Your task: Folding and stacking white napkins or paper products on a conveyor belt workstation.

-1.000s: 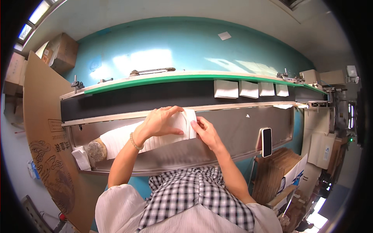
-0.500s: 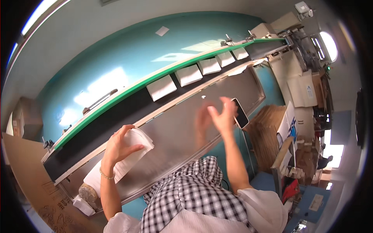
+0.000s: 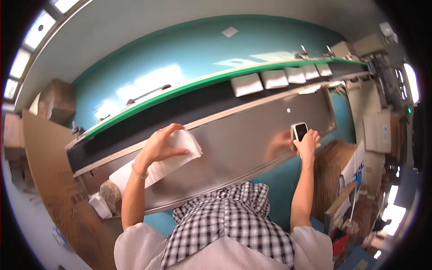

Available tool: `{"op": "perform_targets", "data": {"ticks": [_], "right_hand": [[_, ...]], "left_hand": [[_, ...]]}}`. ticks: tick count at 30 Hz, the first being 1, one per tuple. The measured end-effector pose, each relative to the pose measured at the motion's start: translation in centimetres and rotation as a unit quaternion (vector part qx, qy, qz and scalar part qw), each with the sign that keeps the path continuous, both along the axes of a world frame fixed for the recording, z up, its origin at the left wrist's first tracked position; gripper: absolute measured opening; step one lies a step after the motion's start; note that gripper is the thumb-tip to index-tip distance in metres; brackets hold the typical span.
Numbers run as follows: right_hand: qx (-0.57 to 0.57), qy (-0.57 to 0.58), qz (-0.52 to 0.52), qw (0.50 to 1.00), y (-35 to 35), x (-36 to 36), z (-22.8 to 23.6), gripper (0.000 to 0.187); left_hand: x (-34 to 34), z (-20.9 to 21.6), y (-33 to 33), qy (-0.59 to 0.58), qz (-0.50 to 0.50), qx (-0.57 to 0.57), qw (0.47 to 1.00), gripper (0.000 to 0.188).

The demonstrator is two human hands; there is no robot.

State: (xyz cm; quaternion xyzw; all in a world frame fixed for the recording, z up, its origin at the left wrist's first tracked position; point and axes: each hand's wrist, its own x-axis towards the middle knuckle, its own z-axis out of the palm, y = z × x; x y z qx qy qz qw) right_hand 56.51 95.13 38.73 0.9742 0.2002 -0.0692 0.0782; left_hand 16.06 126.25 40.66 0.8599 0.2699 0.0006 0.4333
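My left hand (image 3: 163, 145) lies over a stack of white paper sheets (image 3: 157, 170), its thumb stretched out across the top and its fingers curved apart toward the far edge. A beaded bracelet circles that wrist. The stack leans on a roundish, mottled brown object (image 3: 109, 192) at its left end. Over the right part of the steel worktop (image 3: 243, 139), my right hand (image 3: 308, 143) is closed round the lower end of a phone (image 3: 300, 131) with a white rim and dark screen. The steel mirrors this hand.
Beyond the worktop runs a black belt (image 3: 198, 105) with a green rail, carrying several white paper stacks (image 3: 247, 84). A large cardboard sheet (image 3: 54, 166) stands at left, near a crumpled white piece (image 3: 100, 205). Flattened cartons (image 3: 335, 164) are piled at right.
The view has turned, so things sit further right. My right hand has gone from beside the phone to gripping its lower end, and the phone has shifted inward. My left hand stays on the stack.
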Motion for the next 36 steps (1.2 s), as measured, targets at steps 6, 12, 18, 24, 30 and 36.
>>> {"op": "perform_targets", "data": {"ticks": [6, 12, 18, 24, 30, 36], "right_hand": [[0.459, 0.379, 0.253, 0.763, 13.2, -20.2, -1.1, 0.04], [0.433, 0.391, 0.18, 0.792, 17.4, -26.2, -2.1, 0.043], [0.495, 0.61, -0.036, 0.618, 17.5, -25.2, -2.2, 0.038], [0.499, 0.558, -0.005, 0.662, 20.3, -20.0, -6.4, 0.031], [0.474, 0.422, 0.196, 0.747, 18.5, -26.6, -4.0, 0.04], [0.477, 0.648, -0.05, 0.591, 18.1, -26.9, -4.5, 0.053]], "left_hand": [[0.4, 0.1, 0.0, 0.008, -0.004, -0.009, 1.0, 0.076], [0.6, 1.1, -0.7, -0.011, -0.05, 0.092, 0.994, 0.089], [-0.1, 1.6, -0.8, 0.003, 0.015, 0.004, 1.0, 0.081], [0.6, 1.4, -0.4, 0.017, 0.009, -0.015, 1.0, 0.075], [-1.1, 0.4, -0.1, -0.019, -0.005, 0.015, 1.0, 0.078], [-2.0, 0.9, -0.2, -0.016, 0.013, 0.013, 1.0, 0.08]]}}
